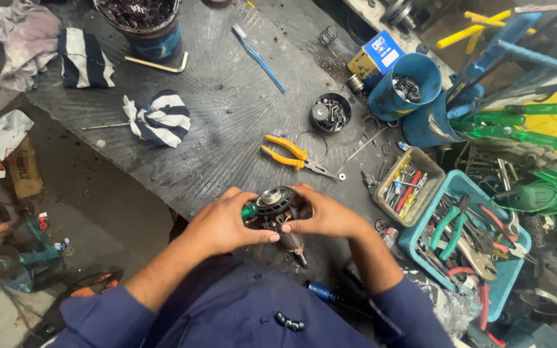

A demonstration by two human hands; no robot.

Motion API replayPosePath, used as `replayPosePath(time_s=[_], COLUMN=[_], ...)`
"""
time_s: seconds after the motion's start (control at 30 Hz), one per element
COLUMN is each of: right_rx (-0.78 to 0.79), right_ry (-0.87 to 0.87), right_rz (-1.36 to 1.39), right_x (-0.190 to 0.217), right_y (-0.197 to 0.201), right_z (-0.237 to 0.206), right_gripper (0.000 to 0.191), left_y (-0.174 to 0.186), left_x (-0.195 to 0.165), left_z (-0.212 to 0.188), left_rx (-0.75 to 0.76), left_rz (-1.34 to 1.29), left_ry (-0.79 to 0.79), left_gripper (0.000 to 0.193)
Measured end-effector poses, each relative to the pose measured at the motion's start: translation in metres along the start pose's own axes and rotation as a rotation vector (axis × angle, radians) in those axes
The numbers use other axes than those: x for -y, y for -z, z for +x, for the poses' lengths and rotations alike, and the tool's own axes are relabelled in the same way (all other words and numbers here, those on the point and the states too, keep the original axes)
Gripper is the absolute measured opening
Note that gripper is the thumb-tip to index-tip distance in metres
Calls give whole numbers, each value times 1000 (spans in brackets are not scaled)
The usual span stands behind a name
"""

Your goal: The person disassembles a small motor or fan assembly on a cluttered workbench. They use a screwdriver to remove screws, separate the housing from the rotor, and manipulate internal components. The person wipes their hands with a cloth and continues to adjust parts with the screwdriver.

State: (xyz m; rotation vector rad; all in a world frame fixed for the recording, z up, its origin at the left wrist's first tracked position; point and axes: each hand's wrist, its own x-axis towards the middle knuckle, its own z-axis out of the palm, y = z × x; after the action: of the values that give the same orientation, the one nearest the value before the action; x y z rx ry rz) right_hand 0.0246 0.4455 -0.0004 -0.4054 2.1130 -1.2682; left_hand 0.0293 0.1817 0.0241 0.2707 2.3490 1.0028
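Observation:
A power-tool motor armature (280, 216) with a round black end plate and a copper-wound shaft is held at the near edge of the dark metal workbench (227, 109). My left hand (220, 224) grips its left side, where a green part shows by my thumb. My right hand (325, 216) grips its right side, fingers curled over the black plate. The shaft tip points down toward my blue-sleeved lap.
Yellow-handled pliers (291, 156) lie just beyond my hands. A striped rag (161, 119), a small round tin of screws (330, 112), a blue toothbrush (259, 58) and a dark pot (142, 22) lie farther off. Blue cups and trays of tools (465, 241) crowd the right.

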Motion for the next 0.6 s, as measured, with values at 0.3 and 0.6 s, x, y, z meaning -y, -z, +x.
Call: replayPosePath(time_s=[0.3, 0.6], right_rx=[488, 753], right_ry=[-56, 97], right_rz=[-277, -562], right_x=[33, 60], right_y=[48, 55], right_z=[54, 90], right_gripper=[101, 100], left_y=[23, 35], left_x=[-4, -10], left_z=[35, 55], left_rx=[282, 360], left_rz=[185, 220], left_ry=[-92, -110], left_gripper=[101, 105])
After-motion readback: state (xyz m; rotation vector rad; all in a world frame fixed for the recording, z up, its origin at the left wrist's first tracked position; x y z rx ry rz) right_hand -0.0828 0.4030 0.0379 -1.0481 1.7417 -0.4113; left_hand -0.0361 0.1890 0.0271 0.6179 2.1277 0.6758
